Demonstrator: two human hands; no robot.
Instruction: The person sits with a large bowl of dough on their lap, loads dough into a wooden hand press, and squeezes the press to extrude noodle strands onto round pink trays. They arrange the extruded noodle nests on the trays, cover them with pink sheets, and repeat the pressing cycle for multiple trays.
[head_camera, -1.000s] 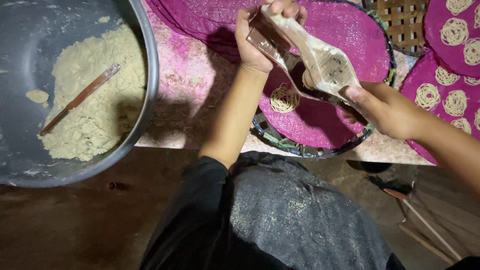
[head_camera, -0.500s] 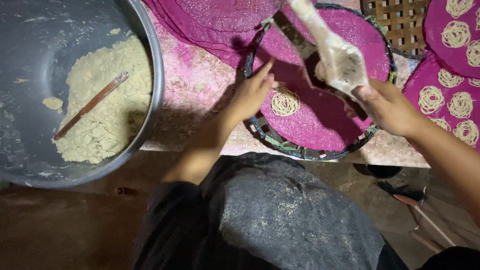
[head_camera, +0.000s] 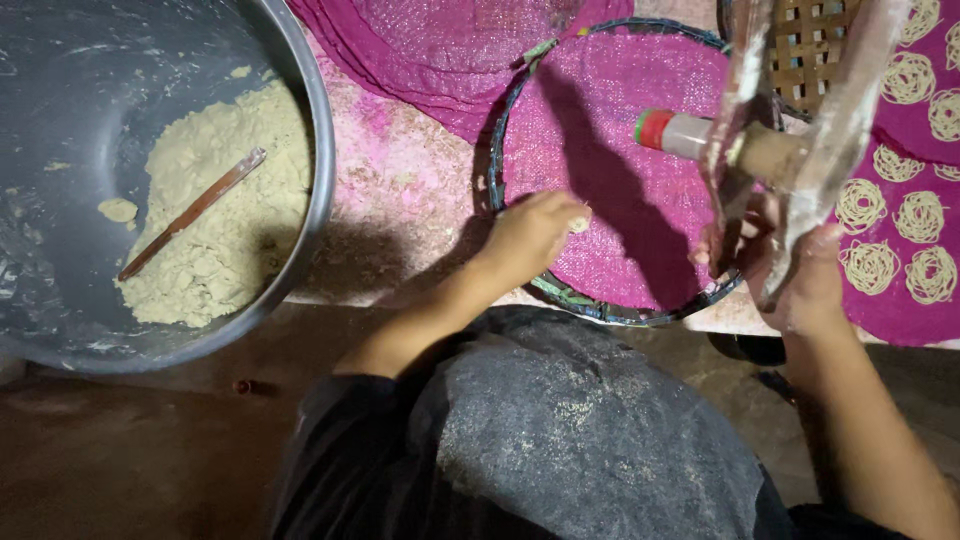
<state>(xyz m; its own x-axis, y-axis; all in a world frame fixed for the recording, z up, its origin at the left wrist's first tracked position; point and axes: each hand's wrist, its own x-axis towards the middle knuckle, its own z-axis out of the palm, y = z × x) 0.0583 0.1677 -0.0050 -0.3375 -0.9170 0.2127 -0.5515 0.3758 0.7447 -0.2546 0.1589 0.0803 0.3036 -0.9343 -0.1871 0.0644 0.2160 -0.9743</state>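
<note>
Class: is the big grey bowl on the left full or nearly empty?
Partly filled. Pale dough covers only the right side of the bowl; the rest is bare grey, with a stick on the dough.

A large grey bowl (head_camera: 300, 120) at the left holds pale crumbly dough (head_camera: 215, 210) with a thin wooden stick (head_camera: 190, 213) lying across it. Stacked magenta mats (head_camera: 440, 50) lie at the top, a woven basket (head_camera: 805, 40) beyond, and noodle coils (head_camera: 890, 235) rest on a mat at the right

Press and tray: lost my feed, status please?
Left hand resting on the pink round tray. Right hand holding the press up over the tray. Tray mat looks bare; nothing blocking.
</note>
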